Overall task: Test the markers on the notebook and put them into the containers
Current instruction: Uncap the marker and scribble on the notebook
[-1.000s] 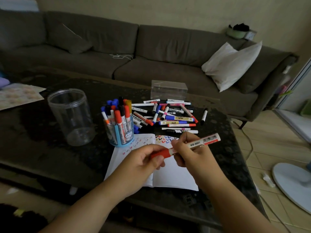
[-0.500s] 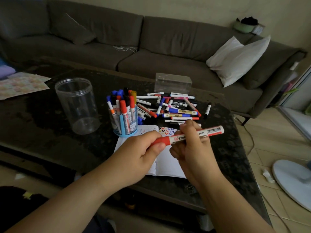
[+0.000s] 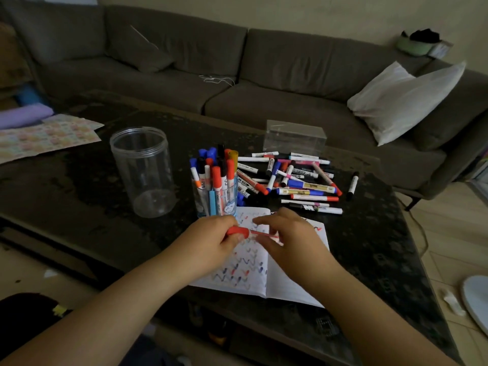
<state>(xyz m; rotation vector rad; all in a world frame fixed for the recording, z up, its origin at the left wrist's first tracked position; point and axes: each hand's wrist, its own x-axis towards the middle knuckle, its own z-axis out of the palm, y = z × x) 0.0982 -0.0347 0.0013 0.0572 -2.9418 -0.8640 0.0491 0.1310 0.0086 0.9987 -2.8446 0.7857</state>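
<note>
Red marker (image 3: 253, 233) held level between both hands above the open notebook (image 3: 253, 270), long axis running left to right, red cap end toward the left hand (image 3: 211, 243). Left fingers curled round the cap, pinching it; right hand (image 3: 287, 239) closed on the barrel, thumb and forefinger reaching toward the cap. Barrel blurred by motion and mostly covered by the right fingers, so label and far end not readable; cannot tell whether cap and barrel are joined or just parted. Notebook pages under the hands covered in red and blue squiggles, the upper part hidden by both hands. Just beyond the left hand, blue cup (image 3: 217, 199) packed with upright markers; further left of it, clear jar (image 3: 144, 173). Beyond the right hand, loose marker pile (image 3: 293, 180) lying every way on the dark table (image 3: 79, 186), clear box (image 3: 294, 137) behind it.
</note>
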